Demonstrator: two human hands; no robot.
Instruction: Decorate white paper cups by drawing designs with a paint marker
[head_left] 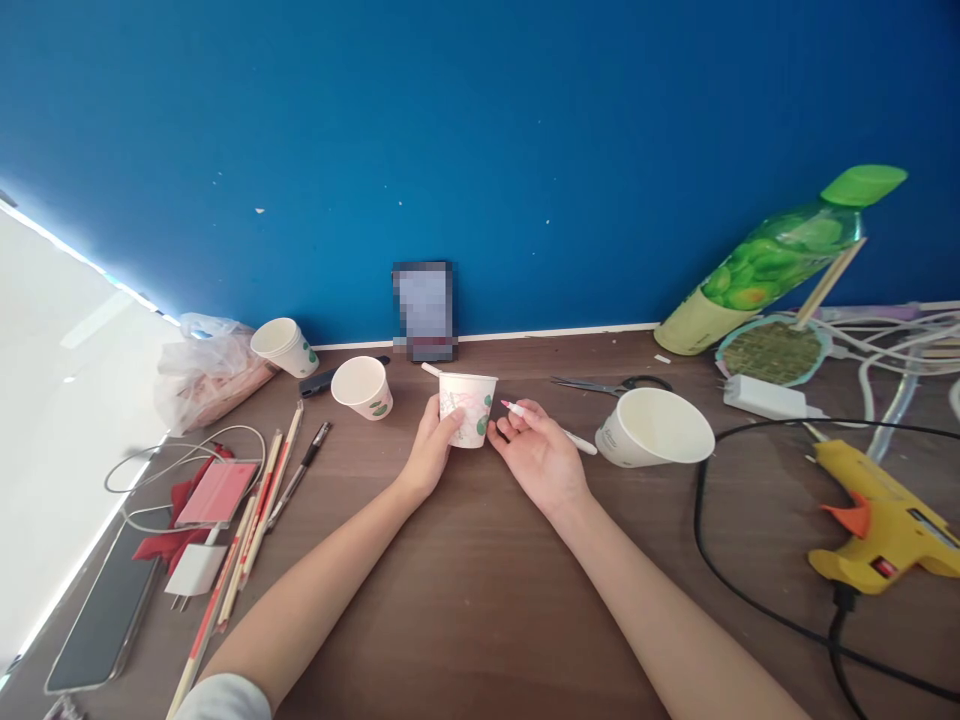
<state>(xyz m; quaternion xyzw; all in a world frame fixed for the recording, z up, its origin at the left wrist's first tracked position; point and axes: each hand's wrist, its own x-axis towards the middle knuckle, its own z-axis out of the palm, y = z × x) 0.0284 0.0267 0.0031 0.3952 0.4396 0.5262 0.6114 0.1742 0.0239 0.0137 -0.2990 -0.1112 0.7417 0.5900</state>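
Note:
My left hand [430,447] grips a white paper cup [466,410] from its left side, thumb across the front. The cup stands upright and carries green leaf prints and faint pink lines. Just right of it, my right hand [538,450] is turned palm up, its fingers closed round a white marker [581,441] with a pink tip. That tip points at the cup's upper right side, a small gap away. Behind the cup, a thin white stick-like piece [431,370] partly shows; its kind I cannot make out.
Paper cups [361,388] stand left and a larger cup [656,428] right, near scissors [611,386]. A phone [424,310] leans on the blue wall. At right lie a yellow glue gun [885,515], its black cable and a green bottle [765,260]. Chopsticks [251,520] and a pen [300,475] lie left.

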